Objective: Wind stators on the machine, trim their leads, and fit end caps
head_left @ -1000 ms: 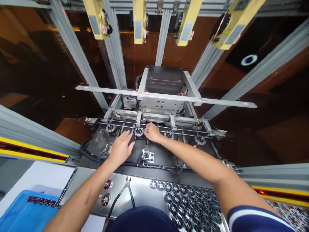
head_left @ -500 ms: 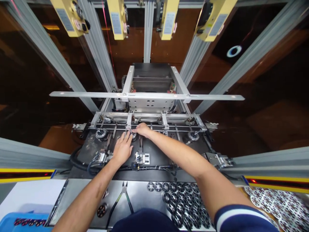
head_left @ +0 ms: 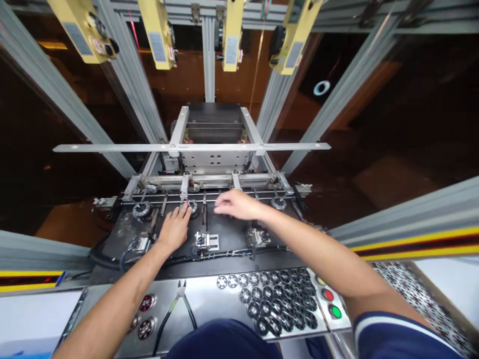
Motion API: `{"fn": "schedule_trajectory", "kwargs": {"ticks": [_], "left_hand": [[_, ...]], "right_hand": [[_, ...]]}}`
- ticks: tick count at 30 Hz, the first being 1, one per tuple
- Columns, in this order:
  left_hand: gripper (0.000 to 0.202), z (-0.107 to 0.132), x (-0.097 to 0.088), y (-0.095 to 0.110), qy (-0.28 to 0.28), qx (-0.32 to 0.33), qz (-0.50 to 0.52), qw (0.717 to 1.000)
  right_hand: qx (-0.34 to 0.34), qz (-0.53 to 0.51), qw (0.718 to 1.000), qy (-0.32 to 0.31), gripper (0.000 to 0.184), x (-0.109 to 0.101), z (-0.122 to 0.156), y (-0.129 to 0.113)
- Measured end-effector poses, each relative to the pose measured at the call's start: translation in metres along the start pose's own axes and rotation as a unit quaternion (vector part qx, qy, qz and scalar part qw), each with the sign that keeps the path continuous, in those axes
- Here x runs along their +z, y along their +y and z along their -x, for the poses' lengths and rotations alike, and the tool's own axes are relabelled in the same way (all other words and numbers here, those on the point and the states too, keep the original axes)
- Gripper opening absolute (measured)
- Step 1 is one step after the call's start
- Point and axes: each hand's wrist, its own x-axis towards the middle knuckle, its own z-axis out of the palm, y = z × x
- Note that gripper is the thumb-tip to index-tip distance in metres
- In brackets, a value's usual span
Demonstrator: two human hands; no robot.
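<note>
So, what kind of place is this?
Probably a factory work station at a machine: an aluminium frame with dark panels, a fixture plate holding round parts, a pile of the same parts on a steel shelf, and red and green buttons.

No legible text, number or brand anywhere. Grey-white labels (head_left: 75, 38) on the yellow hanging units (head_left: 83, 29) at the top: printed, but too small and blurred to read. Same for the labels on the other three units. Red button (head_left: 328, 294) and green button (head_left: 336, 311) on the steel panel (head_left: 209, 299): no readable markings.
</note>
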Motion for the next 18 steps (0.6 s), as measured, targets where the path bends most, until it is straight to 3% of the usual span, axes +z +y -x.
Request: {"fn": "schedule_trajectory", "kwargs": {"ticks": [3, 5, 7, 9, 12, 15, 18], "left_hand": [[0.059, -0.001, 0.000, 0.000, 0.009, 0.002, 0.008, 1.000], [0.054, -0.001, -0.002, 0.000, 0.019, 0.000, 0.013, 1.000], [0.046, 0.000, -0.007, 0.001, 0.028, -0.003, 0.019, 0.999], [0.040, 0.002, -0.016, 0.005, 0.039, -0.006, 0.028, 0.999], [0.040, 0.005, -0.032, 0.019, 0.074, -0.009, 0.042, 0.996], [0.042, 0.007, -0.045, 0.048, 0.110, 0.007, 0.064, 0.992], [0.041, 0.004, -0.045, 0.084, 0.125, 0.037, 0.087, 0.988]], "right_hand": [[0.030, 0.061, 0.995, 0.074, 0.011, -0.031, 0.042, 0.044], [0.038, 0.094, 0.990, 0.102, 0.013, -0.036, 0.055, 0.071], [0.019, 0.110, 0.988, 0.105, 0.028, -0.028, 0.058, 0.089], [-0.007, 0.116, 0.988, 0.103, 0.042, -0.015, 0.054, 0.098], [-0.016, 0.118, 0.988, 0.097, 0.040, 0.001, 0.043, 0.102], [0.006, 0.107, 0.991, 0.077, 0.032, 0.006, 0.033, 0.107], [0.038, 0.079, 0.995, 0.041, 0.031, 0.002, 0.023, 0.113]]}}
